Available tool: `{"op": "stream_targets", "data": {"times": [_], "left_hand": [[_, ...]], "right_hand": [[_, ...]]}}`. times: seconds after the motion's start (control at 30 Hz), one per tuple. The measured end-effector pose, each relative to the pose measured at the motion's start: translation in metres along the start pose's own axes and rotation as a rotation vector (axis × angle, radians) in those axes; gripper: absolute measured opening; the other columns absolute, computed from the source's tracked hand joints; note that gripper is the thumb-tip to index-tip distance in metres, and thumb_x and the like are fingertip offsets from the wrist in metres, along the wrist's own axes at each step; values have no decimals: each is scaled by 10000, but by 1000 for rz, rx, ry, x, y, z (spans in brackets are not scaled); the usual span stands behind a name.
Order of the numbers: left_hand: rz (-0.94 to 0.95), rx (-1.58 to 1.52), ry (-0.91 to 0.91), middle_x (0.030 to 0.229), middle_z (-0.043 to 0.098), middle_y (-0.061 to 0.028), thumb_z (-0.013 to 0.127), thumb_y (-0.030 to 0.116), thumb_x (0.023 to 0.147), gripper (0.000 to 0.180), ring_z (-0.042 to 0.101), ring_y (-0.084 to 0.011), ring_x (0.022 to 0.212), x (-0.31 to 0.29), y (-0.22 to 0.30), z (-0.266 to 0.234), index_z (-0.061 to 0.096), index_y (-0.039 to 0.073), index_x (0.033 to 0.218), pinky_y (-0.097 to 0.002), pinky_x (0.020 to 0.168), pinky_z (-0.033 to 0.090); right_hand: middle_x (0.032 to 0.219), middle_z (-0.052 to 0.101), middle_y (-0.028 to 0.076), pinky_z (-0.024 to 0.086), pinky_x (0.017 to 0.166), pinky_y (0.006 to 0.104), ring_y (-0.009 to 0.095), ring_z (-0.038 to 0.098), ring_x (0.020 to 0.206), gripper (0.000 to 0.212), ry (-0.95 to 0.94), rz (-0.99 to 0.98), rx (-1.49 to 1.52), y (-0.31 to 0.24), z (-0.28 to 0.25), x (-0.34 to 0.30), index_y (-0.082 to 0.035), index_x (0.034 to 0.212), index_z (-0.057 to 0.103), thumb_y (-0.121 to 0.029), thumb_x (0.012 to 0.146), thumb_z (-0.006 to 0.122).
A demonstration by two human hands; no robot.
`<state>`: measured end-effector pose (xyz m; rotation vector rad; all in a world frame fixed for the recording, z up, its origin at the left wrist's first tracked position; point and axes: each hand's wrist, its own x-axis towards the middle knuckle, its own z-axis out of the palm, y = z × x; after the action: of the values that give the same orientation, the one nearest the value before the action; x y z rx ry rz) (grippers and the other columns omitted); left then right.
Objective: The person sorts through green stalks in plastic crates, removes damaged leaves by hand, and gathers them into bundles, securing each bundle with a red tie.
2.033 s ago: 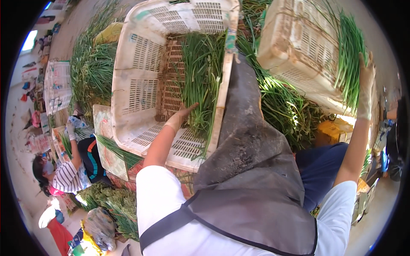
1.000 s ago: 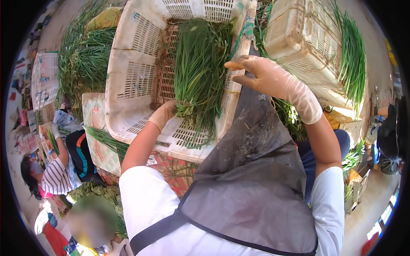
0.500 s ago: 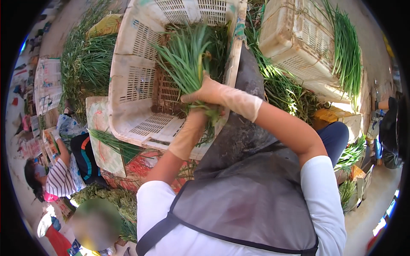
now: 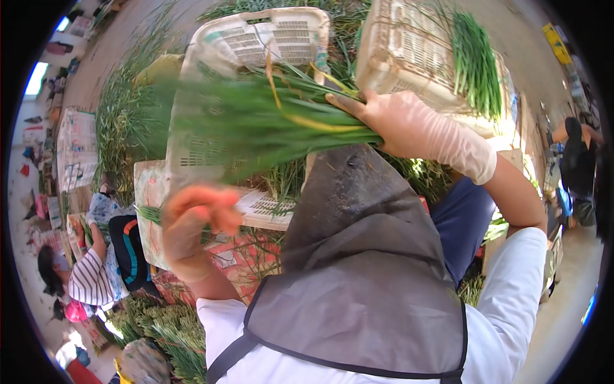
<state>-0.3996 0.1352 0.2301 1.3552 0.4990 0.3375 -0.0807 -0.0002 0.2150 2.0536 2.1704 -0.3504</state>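
Note:
My right hand (image 4: pixel 406 125), in a pale thin glove, is closed around the stem end of a bunch of green chives (image 4: pixel 275 118). Their long leaves point left over the white plastic crate (image 4: pixel 300 29) and blur at the tips. A few yellowed leaves stand out among the green ones. Below the leaves, beside the crate's near left corner, my gloved left hand (image 4: pixel 198 224) is apart from the bunch. It is smeared by motion, but its fingers look loosely bent and apart, with nothing seen in them. The bunch hides much of the crate's inside.
At the back right, chives (image 4: pixel 476 67) hang over an overturned crate (image 4: pixel 409 51). A board (image 4: pixel 150 185) leans left of my crate. More greens are heaped at the far left (image 4: pixel 131 121) and lower left (image 4: pixel 163 333). A person in a striped top (image 4: pixel 96 278) works at the left.
The chives have come up out of the crate in my right hand and swung from upright to pointing left. My left hand has let go and moved left. The crate appears shifted in view.

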Motion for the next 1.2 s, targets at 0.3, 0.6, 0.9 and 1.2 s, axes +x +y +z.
{"op": "stream_targets", "data": {"times": [0.3,0.6,0.9,1.2], "left_hand": [[211,540,-198,1433,364,-85,630,423,816,766,302,-202,1337,124,-55,39,295,91,1420,-347,1097,212],[-808,-589,-458,1419,363,-110,528,492,851,737,340,-240,1302,35,-115,80,300,73,1413,-384,1101,221],[-793,257,-314,903,646,-101,662,11,662,395,618,-199,783,-7,-134,81,584,-17,1048,-290,752,487],[-745,367,-66,766,622,-36,613,29,746,275,553,-111,648,-54,-176,8,607,12,1021,-251,601,453]], "right_hand": [[985,537,59,497,522,265,155,565,683,675,347,-305,-514,16,58,-77,-381,1378,331,-156,774,532],[1071,537,25,481,580,236,116,537,663,681,545,-252,-598,55,49,-123,-431,1329,387,-135,741,560],[1112,581,218,505,793,411,355,616,926,802,1058,6,278,118,123,-77,-131,1415,261,-244,759,708],[1296,475,220,381,1021,395,318,451,1220,716,81,506,361,154,197,-53,-73,1381,346,-440,829,617]]}}
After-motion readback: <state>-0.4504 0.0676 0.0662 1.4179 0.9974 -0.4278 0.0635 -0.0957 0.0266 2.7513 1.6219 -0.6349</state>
